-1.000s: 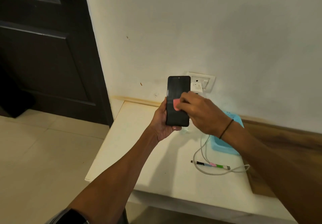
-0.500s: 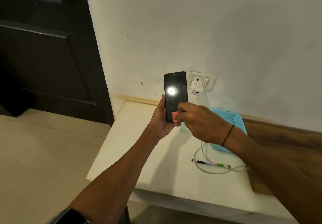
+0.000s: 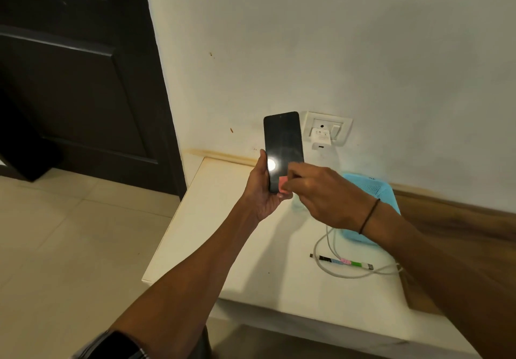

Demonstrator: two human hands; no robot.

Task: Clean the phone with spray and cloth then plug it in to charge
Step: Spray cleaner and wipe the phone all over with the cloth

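Nearest, we see pale glossy floor tiles [image 3: 69, 247] beside a smooth cream table [image 3: 223, 219] whose square edge juts toward us. On it a thin white cable [image 3: 329, 236] loops round a slim stick banded in black, blue, pink and green [image 3: 342, 261], and a light-blue perforated plastic basket [image 3: 371, 188] stands behind our right wrist. Above the table our left hand [image 3: 261, 191] wraps its grip round the lower edge of the phone [image 3: 283, 146], a flat black slab held upright with a round glare on its glass. Our right hand [image 3: 324, 194] pinches a small pink cloth [image 3: 282, 184] against the bottom of the screen. Behind, a white charger [image 3: 321, 135] sits in a rectangular wall socket plate [image 3: 342, 130] on the matte off-white wall [image 3: 335, 37], with a dark panelled door [image 3: 69, 65] at far left.
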